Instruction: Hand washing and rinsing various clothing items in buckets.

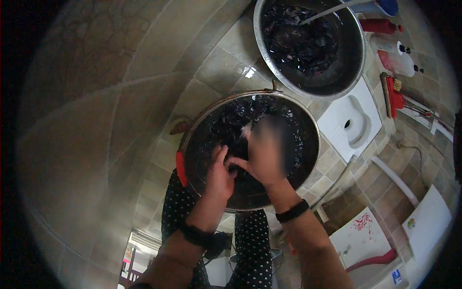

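Dark wet fabric (pixel 231 126) lies in dark water in a large round metal basin (pixel 316 144) between the person's knees. My left hand (pixel 220 177) is low over the basin's left half, its fingertips at the dark cloth. To its right, my right hand (pixel 265 155) reaches into the basin, partly covered by a blurred patch. The thumb of my right hand points towards my left hand. Whether either hand grips the cloth cannot be told. A red cover (pixel 181 168) wraps the basin's left handle.
A second metal basin (pixel 258 43) with dark wet cloth and a hose (pixel 328 11) stands beyond. Right of it are a squat toilet (pixel 352 123), a red bottle (pixel 379 26), several other bottles and a red brush (pixel 391 95). A tiled wall (pixel 83 108) rises at left.
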